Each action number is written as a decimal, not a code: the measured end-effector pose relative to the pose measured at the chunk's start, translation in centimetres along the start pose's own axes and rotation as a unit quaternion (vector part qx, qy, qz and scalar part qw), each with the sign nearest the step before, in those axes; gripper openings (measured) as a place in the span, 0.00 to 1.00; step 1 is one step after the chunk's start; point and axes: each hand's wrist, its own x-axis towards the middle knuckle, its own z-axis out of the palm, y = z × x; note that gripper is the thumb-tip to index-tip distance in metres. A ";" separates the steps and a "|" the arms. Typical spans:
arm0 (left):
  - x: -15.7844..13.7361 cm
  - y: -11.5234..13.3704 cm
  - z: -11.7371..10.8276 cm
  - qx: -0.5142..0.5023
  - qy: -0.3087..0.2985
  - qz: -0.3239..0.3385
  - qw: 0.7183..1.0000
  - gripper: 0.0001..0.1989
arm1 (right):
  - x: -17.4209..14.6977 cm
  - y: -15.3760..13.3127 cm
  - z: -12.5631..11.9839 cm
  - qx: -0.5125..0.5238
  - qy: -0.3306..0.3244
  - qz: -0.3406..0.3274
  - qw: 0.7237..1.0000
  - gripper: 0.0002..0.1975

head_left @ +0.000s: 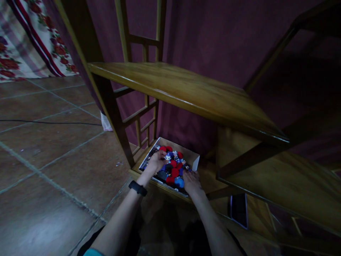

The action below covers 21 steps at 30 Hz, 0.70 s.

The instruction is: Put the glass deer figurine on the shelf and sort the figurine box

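A shallow white cardboard box (190,155) sits on the low wooden shelf, filled with small doll-like figures and red, blue and dark round pieces. My left hand (156,163) reaches over the box's left side, fingers closed on a small figurine (168,156) with a pale face and blue-purple hair. On the right side, my right hand (191,180) lies over the box's near corner, its fingers extended and apart among the pieces. Some pieces beneath both hands are hidden. A black wristband (137,188) is on my left wrist.
A wooden shelf board (170,80) juts out above the box, close over my hands. The unit's left upright (106,99) and lattice frame stand beside it. A dark rectangular tray-like object (238,209) is lower right. A cable (53,122) crosses the tiled floor.
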 end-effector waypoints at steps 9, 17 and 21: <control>-1.2 1.7 -0.2 -0.148 0.004 -0.050 0.988 0.16 | 3.3 0.7 0.5 0.533 0.061 0.050 0.842 0.12; -1.8 2.8 -0.4 -0.258 -0.012 -0.109 0.960 0.20 | 2.9 -0.5 -1.0 0.668 0.021 0.049 0.743 0.15; -2.0 3.2 -0.6 -0.305 -0.029 -0.142 0.941 0.18 | 2.5 -0.9 -1.2 0.684 0.025 0.036 0.728 0.16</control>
